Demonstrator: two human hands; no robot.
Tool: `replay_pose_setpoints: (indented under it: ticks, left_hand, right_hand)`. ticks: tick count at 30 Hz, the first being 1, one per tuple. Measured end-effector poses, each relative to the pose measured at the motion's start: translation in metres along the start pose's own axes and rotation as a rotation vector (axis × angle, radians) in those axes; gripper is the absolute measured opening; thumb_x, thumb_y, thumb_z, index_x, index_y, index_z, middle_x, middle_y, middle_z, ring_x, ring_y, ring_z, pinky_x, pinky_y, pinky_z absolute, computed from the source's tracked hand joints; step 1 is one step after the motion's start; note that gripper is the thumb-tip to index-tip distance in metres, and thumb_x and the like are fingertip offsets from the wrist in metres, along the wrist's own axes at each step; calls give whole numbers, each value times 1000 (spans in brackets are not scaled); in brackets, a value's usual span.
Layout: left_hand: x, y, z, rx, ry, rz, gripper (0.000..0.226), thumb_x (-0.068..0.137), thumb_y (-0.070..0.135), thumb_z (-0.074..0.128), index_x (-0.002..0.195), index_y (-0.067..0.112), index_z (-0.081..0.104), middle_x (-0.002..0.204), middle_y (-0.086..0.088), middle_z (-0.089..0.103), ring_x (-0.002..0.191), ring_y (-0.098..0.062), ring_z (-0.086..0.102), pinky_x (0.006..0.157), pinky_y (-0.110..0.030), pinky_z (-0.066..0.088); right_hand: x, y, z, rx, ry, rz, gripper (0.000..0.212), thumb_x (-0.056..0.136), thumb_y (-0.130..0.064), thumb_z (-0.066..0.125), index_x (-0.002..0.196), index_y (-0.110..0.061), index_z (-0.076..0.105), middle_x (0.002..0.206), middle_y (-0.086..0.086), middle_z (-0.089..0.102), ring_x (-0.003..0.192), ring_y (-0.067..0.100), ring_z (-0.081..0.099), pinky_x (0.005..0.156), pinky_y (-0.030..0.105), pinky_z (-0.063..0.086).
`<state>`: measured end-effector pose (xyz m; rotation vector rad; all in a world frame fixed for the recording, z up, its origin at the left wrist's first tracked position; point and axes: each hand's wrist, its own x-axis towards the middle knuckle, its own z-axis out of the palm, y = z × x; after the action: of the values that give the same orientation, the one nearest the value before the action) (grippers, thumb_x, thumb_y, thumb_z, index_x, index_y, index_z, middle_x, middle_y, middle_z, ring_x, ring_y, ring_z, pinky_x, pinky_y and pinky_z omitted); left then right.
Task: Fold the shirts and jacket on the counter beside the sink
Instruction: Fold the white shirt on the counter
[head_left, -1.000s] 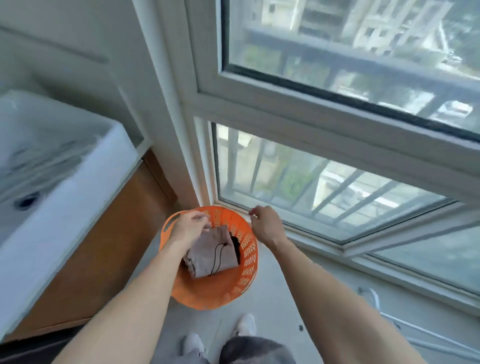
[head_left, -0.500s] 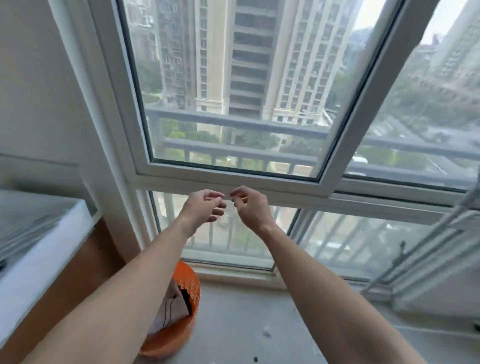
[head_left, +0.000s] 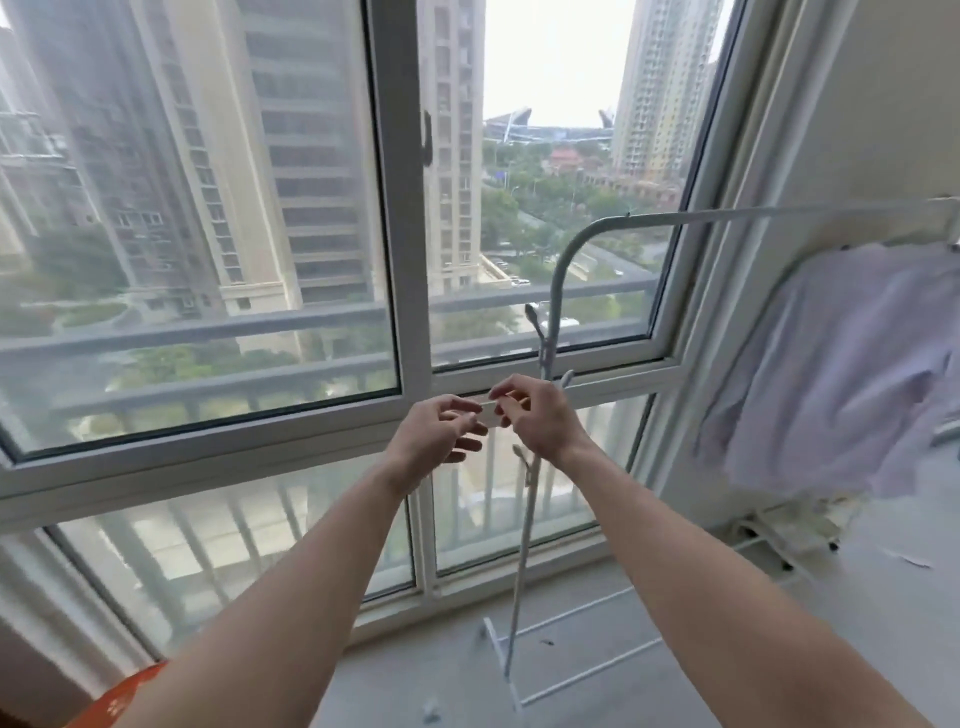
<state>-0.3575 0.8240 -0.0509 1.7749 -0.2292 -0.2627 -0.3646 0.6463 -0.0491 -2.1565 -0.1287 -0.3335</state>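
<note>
A pale lilac shirt (head_left: 852, 374) hangs on a white drying rack (head_left: 563, 270) at the right, its cloth blurred. My left hand (head_left: 441, 431) and my right hand (head_left: 540, 418) are raised side by side before the window, left of the rack's upright pole. Both have loosely curled fingers and hold nothing. Neither hand touches the shirt. The counter and the sink are out of view.
A large window (head_left: 400, 260) with a white frame fills the wall ahead. The rim of an orange basket (head_left: 124, 696) shows at the bottom left. The rack's base bars (head_left: 571, 660) lie on the grey floor ahead, close to the right wall.
My view has swung up and to the right, away from the basket and sink. My hands left the basket and the grey garment in it and rose; the rack and shirt came into view.
</note>
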Motion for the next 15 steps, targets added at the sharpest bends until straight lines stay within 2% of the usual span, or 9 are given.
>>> replay_pose_setpoints:
  ticks: [6,13,15]
  left_hand:
    - [82,45,160,-4,-96,35,16,101,14,56,112,12,68,99,-6,77,84,-19,74,80,-35,58]
    - [164,77,305,-20,-208,58,18,102,13,55,115,9,66,104,-10,75,85,-22,74,84,-39,58]
    - [194,83,338,-21,-223,65,18,102,12,55,115,8,66,104,-11,75,82,-21,74,80,-37,58]
  right_hand:
    - [13,115,-158,-68,66,55,25,96,-8,52,93,-22,72,81,-1,71,69,15,69,69,36,58]
    - [37,214,-284,-76,162,120,22,95,-9,53,95,-19,73,81,-2,73,63,12,71,67,33,59]
    - [52,242,-311,-76,190,134,23,94,-9,53,94,-19,74,80,-1,73,63,13,70,67,31,59]
